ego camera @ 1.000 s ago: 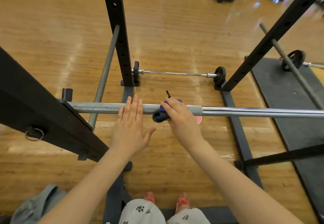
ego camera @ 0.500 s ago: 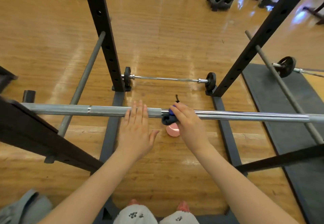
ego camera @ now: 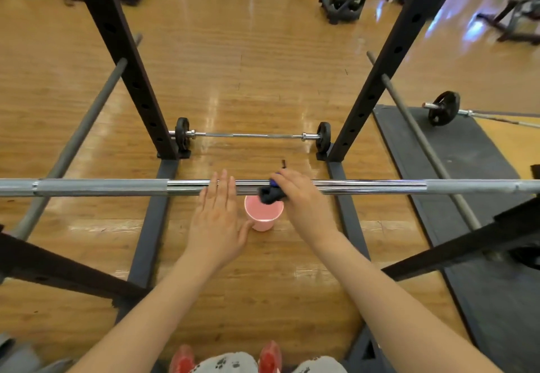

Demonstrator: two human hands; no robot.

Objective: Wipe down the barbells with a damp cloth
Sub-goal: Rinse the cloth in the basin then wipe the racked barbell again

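Note:
A long silver barbell lies level across the black rack in front of me. My right hand grips a dark blue cloth wrapped round the bar's shiny middle. My left hand rests flat on the bar just left of the cloth, fingers straight. A second, short barbell with small black plates lies on the floor between the rack's far uprights. A third barbell's plate sits on the mat at right.
A pink cup stands on the wooden floor under the bar, between my hands. Black rack uprights and grey safety bars flank me. A black mat lies at right. Gym machines stand far back.
My right hand has slid the cloth rightward along the bar, off the dull sleeve onto the shiny middle. My left hand followed. The view shifted right, uncovering the pink cup.

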